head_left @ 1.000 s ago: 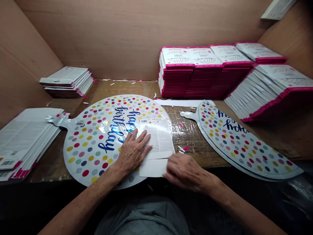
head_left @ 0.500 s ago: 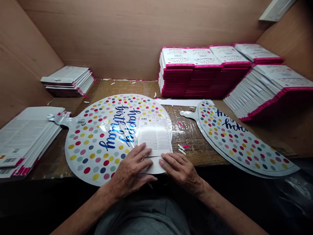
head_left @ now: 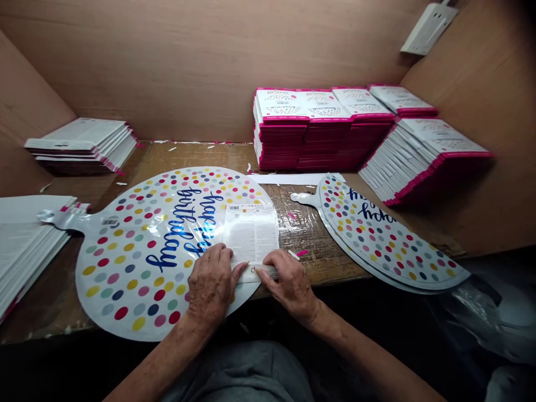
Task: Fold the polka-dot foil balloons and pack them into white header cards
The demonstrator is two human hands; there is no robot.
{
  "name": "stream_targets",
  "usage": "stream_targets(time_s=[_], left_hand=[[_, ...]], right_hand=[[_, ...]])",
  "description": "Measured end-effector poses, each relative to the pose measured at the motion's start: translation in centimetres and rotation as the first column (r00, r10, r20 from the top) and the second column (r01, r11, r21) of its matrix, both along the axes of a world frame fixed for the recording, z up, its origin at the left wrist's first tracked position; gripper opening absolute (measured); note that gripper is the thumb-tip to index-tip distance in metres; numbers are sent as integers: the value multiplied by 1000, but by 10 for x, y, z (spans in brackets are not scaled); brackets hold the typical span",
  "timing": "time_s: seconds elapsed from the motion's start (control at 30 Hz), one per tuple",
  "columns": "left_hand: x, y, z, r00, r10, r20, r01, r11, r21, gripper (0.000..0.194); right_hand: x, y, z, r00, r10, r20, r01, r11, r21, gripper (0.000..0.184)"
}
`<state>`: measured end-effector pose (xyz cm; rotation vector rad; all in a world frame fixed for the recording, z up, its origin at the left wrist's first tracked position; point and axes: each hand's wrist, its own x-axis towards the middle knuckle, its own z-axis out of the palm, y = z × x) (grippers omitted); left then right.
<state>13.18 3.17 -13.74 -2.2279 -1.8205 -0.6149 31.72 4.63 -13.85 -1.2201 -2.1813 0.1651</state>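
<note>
A flat foil balloon (head_left: 138,240) with coloured dots and blue "happy birthday" lettering lies on the bench, its silver neck to the left. Over its right part rests a white printed packaging card (head_left: 250,234). Along the card's near edge runs a narrow strip with a small logo, turned up over the text. My left hand (head_left: 211,282) is closed at the left end of this strip, thumb on it. From the other side my right hand (head_left: 288,285) pinches the strip with its thumb, fingers curled. The fingertips beneath the card are partly hidden.
Packed pink-edged cards (head_left: 322,128) stand stacked at the back right, with a leaning row (head_left: 427,151) beside them. Folded dotted balloons (head_left: 385,240) overhang the front edge on the right. White cards (head_left: 84,137) and more cards (head_left: 29,245) lie left. Paper scraps dot the bench.
The card's near flap, flat before, is now folded up as a strip. Both hands have gone from lying spread to pinching it. The view has shifted, moving the scene leftward.
</note>
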Motion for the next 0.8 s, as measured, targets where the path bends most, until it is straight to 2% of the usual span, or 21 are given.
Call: stream_targets(time_s=[0.07,0.13,0.17,0.23,0.33,0.43,0.5,0.53,0.6,0.63,0.7,0.73,0.77,0.8], left_hand=[[3,3,-6,998,38,-54,-35,998,55,34],[4,5,-10,997,37,-71,-32,997,69,32],[4,5,-11,997,34,-70,-30,998,58,31],[2,5,-11,999,20,-37,-18,999,32,33],[-2,0,-6,992,-35,122,36,999,-10,41],[-4,-12,8,913,8,408,32,995,-92,50],[-3,-20,20,776,159,610,-3,968,-249,56],[-2,-24,26,669,257,698,10,935,-354,57],[1,-26,35,370,444,816,130,845,-519,56],[2,-26,37,199,514,834,204,811,-548,55],[0,-23,38,-91,571,816,270,803,-532,52],[-3,-21,38,-191,569,800,258,816,-518,53],[-7,-18,37,-256,560,788,233,826,-512,53],[-12,-16,37,-290,555,780,208,832,-515,51]], right_hand=[[0,-3,-4,992,22,121,-40,988,150,38],[4,-9,-10,957,137,255,-200,950,241,53],[8,-13,-14,932,188,309,-272,928,256,52],[17,-19,-21,903,228,363,-339,898,280,40],[33,-21,-23,907,261,329,-371,866,335,31],[40,-15,-9,927,320,195,-371,860,350,31],[33,-10,3,941,325,95,-336,867,369,32],[28,-9,8,944,324,61,-322,866,382,33],[15,-5,13,936,350,46,-338,851,402,32],[9,-1,14,920,387,65,-380,836,395,30],[6,13,12,883,455,113,-465,817,341,33],[9,26,11,888,444,116,-458,835,305,40],[15,42,10,917,383,107,-398,878,265,47],[23,60,9,956,276,95,-291,932,217,52]])
